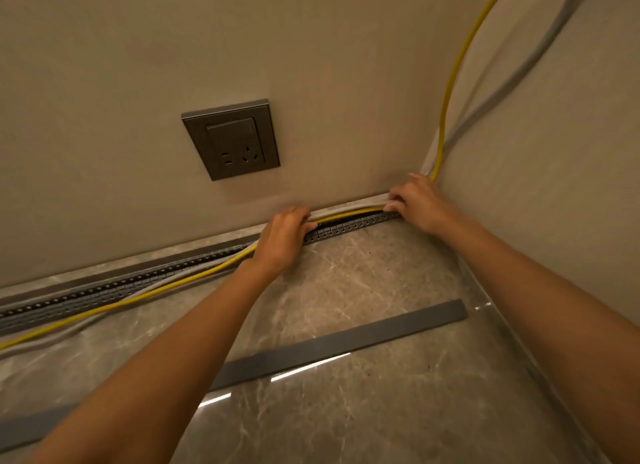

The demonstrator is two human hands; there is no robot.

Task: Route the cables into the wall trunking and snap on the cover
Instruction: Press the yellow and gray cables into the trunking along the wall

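Your left hand [282, 241] and right hand [417, 200] both pinch the yellow cable [346, 214] and grey cable [349, 207] over the open trunking [346, 226] at the wall's foot, right hand hard against the corner, while the cover [346, 344] lies loose on open floor [398, 411] well clear of the trunking.

Two bare forearms enter from the lower edge, uncovered as far as they show, with no sleeve or cuff over them. The left hand [282, 241] and the right hand [420, 202] are bare too: no glove, ring, watch or strap shows. The fingers [394, 206] end in short, plain nails. Both wrists are slim and unmarked.
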